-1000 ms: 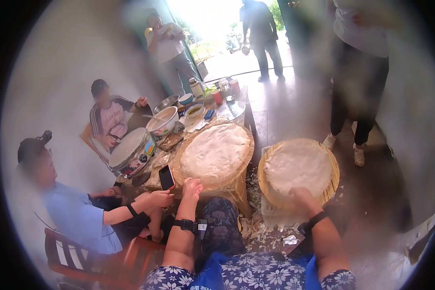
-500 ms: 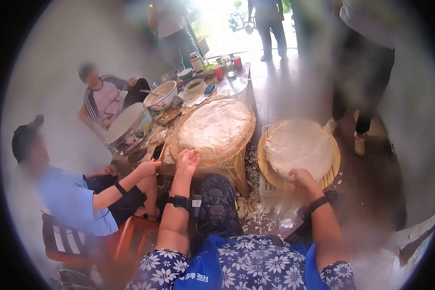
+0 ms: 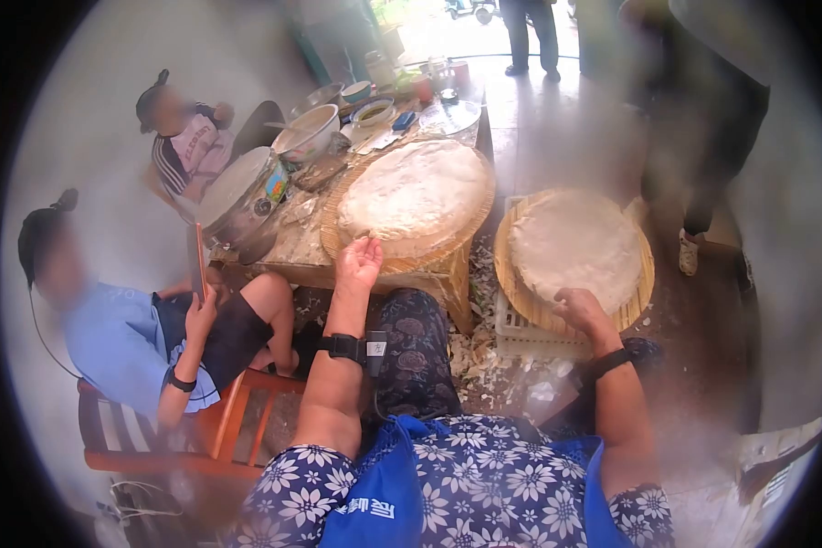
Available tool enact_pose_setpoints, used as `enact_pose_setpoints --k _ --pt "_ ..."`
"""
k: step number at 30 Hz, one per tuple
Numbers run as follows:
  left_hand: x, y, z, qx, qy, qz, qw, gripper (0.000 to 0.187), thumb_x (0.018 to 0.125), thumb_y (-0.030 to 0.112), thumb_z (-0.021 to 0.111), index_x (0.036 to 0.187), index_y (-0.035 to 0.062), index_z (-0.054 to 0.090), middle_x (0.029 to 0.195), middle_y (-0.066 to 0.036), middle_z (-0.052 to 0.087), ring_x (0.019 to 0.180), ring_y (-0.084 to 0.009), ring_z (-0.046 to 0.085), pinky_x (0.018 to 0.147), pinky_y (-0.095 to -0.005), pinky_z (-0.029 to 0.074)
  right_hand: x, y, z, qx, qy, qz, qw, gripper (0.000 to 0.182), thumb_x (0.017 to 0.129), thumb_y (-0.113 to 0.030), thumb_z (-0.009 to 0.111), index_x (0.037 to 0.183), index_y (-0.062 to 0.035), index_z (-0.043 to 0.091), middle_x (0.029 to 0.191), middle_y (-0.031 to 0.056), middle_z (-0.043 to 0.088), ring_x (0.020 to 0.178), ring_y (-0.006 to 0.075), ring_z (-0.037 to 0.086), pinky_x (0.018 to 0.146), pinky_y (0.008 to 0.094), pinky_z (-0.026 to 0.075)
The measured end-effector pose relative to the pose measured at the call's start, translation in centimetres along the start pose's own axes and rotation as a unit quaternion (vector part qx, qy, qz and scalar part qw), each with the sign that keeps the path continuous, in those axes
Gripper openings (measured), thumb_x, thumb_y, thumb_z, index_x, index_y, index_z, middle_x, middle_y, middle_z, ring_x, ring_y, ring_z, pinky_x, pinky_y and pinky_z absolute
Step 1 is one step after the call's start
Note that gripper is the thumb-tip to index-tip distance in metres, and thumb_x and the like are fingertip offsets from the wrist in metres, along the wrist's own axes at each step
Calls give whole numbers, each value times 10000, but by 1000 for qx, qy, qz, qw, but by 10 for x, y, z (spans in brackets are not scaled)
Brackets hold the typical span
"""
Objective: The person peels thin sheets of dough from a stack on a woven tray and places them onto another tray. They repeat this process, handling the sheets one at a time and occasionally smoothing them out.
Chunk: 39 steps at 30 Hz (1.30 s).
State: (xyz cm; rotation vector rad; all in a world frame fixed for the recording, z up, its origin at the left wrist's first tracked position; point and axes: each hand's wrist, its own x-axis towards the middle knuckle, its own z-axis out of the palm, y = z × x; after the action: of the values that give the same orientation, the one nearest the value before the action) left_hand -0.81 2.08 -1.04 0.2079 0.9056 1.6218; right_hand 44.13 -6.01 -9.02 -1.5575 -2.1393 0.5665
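A round woven tray (image 3: 331,212) on the wooden table carries a wide, pale, dough-like slab (image 3: 415,190). My left hand (image 3: 360,263) is at its near edge, palm up, the fingertips pinched together; what they hold, if anything, is too small to tell. To the right, a second round tray (image 3: 647,274) rests on a white plastic crate (image 3: 521,336) and bears another pale slab (image 3: 575,247). Over the near edge of that slab is my right hand (image 3: 583,310), fingers curled and a little apart, with nothing visible in them.
A person in blue (image 3: 123,338) sits at the left holding a phone (image 3: 200,263). Behind sits another person (image 3: 196,151). Bowls (image 3: 307,134), a large pot (image 3: 237,196) and red cups (image 3: 422,89) stand on the table (image 3: 447,290). Others stand beyond; scraps litter the floor.
The view has tilted down. The seated person in blue has raised the phone upright and drawn it back from my left arm. My hands stay near the two slabs' near edges.
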Motion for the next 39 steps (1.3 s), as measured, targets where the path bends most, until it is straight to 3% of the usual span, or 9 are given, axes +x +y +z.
enact_pose_setpoints --k 5,11,20,23,26,29,30,33,39 --pt "-14 -5 11 14 25 42 999 150 817 -2 554 961 41 548 941 -89 594 864 -243 573 790 -406 487 2 -1 0 -7 -3 -3 1000 241 725 -187 688 897 -21 656 849 204 649 850 358 621 749 406 488" --pt "4 -2 0 -39 -14 27 999 116 831 61 575 943 68 549 970 -75 585 897 -227 547 824 -404 483 1 -4 -1 -2 -10 2 1000 244 727 -191 679 902 -22 657 850 208 648 848 356 621 751 404 488" --pt "42 -5 20 -45 -5 5 999 138 855 172 624 970 104 592 881 6 609 785 -139 553 639 -306 483 -4 -10 -9 20 -20 23 999 236 731 -201 659 899 -36 661 861 200 649 853 355 622 757 403 490" --pt "50 -7 23 -19 -64 -28 997 144 855 202 631 976 133 595 926 11 622 806 -130 561 593 -299 480 -4 -14 -10 22 -21 39 999 239 728 -204 660 891 -29 661 861 202 651 858 355 622 763 407 489" --pt "41 -13 39 25 7 -4 1000 173 845 222 639 990 139 595 1009 6 631 884 -148 588 578 -310 493 -2 -8 -6 3 -18 26 999 248 730 -213 666 892 -26 663 867 205 651 866 354 622 769 410 489" --pt "46 -16 42 30 0 1 1000 272 806 168 667 1059 131 576 1052 -22 591 917 -208 575 667 -360 483 2 -2 -1 -16 -27 24 999 260 735 -227 674 901 -27 665 877 207 652 877 351 622 772 412 489" --pt "22 -18 56 17 -18 15 1000 340 785 141 664 1098 60 559 1060 -66 586 958 -259 574 797 -414 493 3 -2 1 -22 -33 26 999 263 736 -231 676 905 -30 666 881 207 652 880 350 622 773 413 488" --pt "44 -21 51 35 -41 88 995 368 759 110 659 1090 -5 547 1072 -104 576 988 -276 564 893 -418 467 4 -1 2 -26 -43 38 998 269 739 -237 677 911 -31 666 889 205 655 882 348 624 778 410 488" --pt "24 -14 79 83 56 130 986 272 728 66 653 981 17 570 944 -64 563 855 -219 578 710 -380 498 5 -11 -3 14 19 35 999 257 759 -210 670 933 -21 654 863 193 659 849 322 636 766 383 496"
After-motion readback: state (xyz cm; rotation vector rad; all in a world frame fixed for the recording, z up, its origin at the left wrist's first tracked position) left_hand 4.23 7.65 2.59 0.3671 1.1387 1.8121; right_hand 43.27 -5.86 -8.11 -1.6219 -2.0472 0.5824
